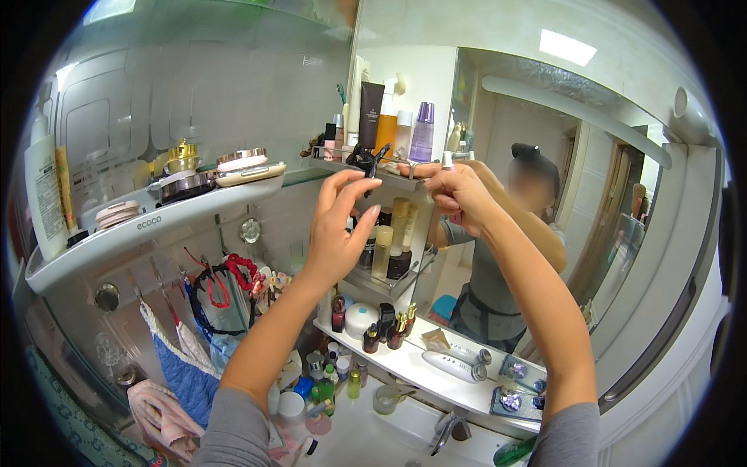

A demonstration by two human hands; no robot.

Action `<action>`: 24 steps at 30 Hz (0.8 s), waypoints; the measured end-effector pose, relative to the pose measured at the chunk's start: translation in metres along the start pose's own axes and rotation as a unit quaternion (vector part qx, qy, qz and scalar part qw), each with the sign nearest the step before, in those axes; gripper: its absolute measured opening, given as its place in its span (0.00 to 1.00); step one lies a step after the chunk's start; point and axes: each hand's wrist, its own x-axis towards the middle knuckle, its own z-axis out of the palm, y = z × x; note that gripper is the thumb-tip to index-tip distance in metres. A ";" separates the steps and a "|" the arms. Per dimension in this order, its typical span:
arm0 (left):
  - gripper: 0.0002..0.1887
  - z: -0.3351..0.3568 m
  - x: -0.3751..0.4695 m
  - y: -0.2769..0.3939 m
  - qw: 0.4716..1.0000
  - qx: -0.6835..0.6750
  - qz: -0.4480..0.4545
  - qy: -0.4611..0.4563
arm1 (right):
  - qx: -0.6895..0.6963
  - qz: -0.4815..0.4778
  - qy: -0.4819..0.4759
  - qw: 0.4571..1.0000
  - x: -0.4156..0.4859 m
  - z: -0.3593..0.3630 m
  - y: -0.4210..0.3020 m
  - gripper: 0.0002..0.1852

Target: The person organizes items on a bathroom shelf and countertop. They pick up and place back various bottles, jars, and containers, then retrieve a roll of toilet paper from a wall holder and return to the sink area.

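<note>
My left hand (344, 225) is raised with fingers apart in front of the metal corner shelf, and nothing shows between its fingertips. Just behind its fingers, a black item (369, 160), perhaps a hair claw clip, is at the shelf's front edge. My right hand (464, 192) is at the shelf's right end by the mirror, fingers bent around a small bottle with a white tip (447, 159), mostly hidden by the hand. On the upper shelf stand a dark squeeze tube (371, 114), an amber bottle (386, 131) and a purple bottle (422, 133).
A grey-white wall shelf (169, 225) at left carries compacts and a pump bottle (44, 192). Hair ties and cloths (181, 368) hang below. A white ledge (420, 356) holds small bottles and a handheld device (454, 366), above the sink (362, 432) and faucet (448, 429). A mirror (519, 222) stands right.
</note>
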 end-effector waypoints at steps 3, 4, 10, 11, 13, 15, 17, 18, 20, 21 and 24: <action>0.17 -0.001 0.002 -0.011 1.000 0.011 0.006 0.007 | -0.089 -0.063 0.066 0.992 -0.012 0.009 0.006 0.21; 0.17 -0.003 0.000 -0.017 0.999 0.034 0.019 0.009 | -0.111 -0.059 0.094 0.988 -0.013 0.014 0.008 0.20; 0.16 0.003 0.006 -0.018 0.997 0.065 0.027 0.010 | -0.162 -0.050 0.069 0.983 0.002 0.013 0.017 0.18; 0.17 0.004 0.011 -0.019 0.997 0.066 0.026 0.006 | -0.172 -0.034 0.056 0.983 0.004 0.014 0.012 0.13; 0.18 0.005 0.018 -0.031 0.997 0.067 0.040 0.009 | -0.190 -0.001 0.029 0.981 0.007 0.021 -0.004 0.03; 0.19 0.003 0.021 -0.034 0.997 0.067 0.040 0.010 | -0.143 0.050 0.002 0.988 0.014 0.017 -0.006 0.06; 0.20 -0.001 0.022 -0.032 0.997 0.066 0.026 0.010 | -0.068 0.083 -0.044 0.993 0.015 0.010 -0.009 0.10; 0.22 -0.002 0.022 -0.034 0.998 0.054 0.016 0.009 | -0.058 0.069 -0.038 0.995 0.021 0.010 -0.005 0.18; 0.21 -0.003 0.023 -0.039 0.997 0.062 0.037 0.009 | -0.051 0.046 -0.033 0.997 0.021 0.005 -0.001 0.20; 0.21 -0.004 0.023 -0.042 0.997 0.068 0.047 0.009 | -0.046 0.033 -0.033 0.998 0.021 0.007 0.000 0.21; 0.23 -0.008 0.020 -0.039 0.997 0.057 0.045 -0.003 | 0.005 0.026 -0.012 1.000 0.017 0.011 0.002 0.18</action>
